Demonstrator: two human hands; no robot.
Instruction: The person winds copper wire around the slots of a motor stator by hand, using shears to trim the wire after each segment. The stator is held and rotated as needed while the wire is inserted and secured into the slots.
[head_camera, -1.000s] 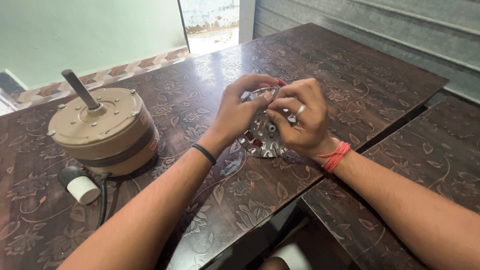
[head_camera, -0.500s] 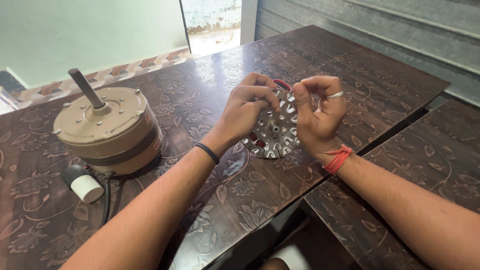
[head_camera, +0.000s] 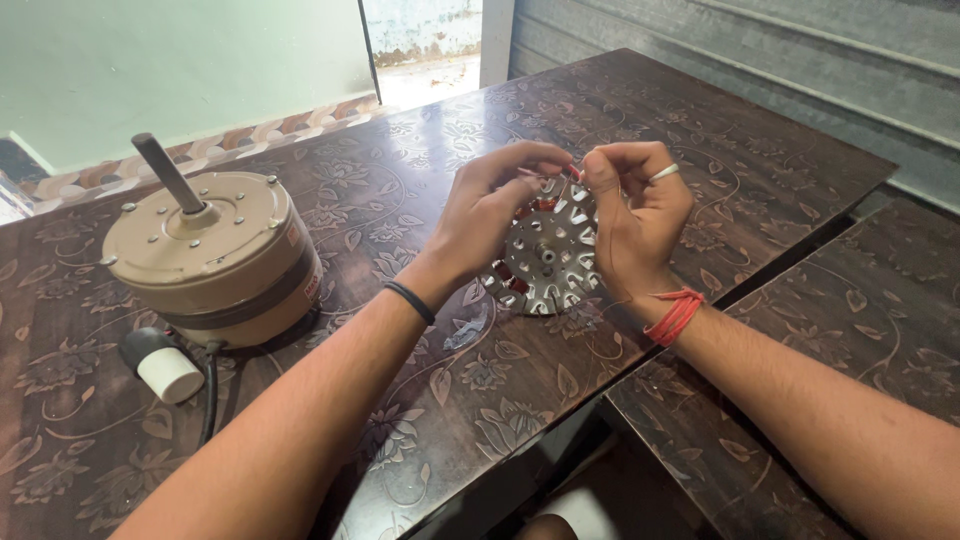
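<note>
A dark brown counter with a leaf-and-flower pattern carries a beige round motor with its shaft pointing up at the left. Just beside the motor lies a white-tipped black plug on a black cable. A second patterned counter adjoins at the right.

Both hands grip a slotted metal disc beside a motor.

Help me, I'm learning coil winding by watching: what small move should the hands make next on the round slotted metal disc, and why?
Probably draw the thin wire snug into the top slot. Both the left hand and right hand pinch at the upper rim of the round slotted metal disc, which stands tilted on the dark floral-patterned table. Reddish windings already fill nearby slots, so that slot looks like the one in hand.
</note>
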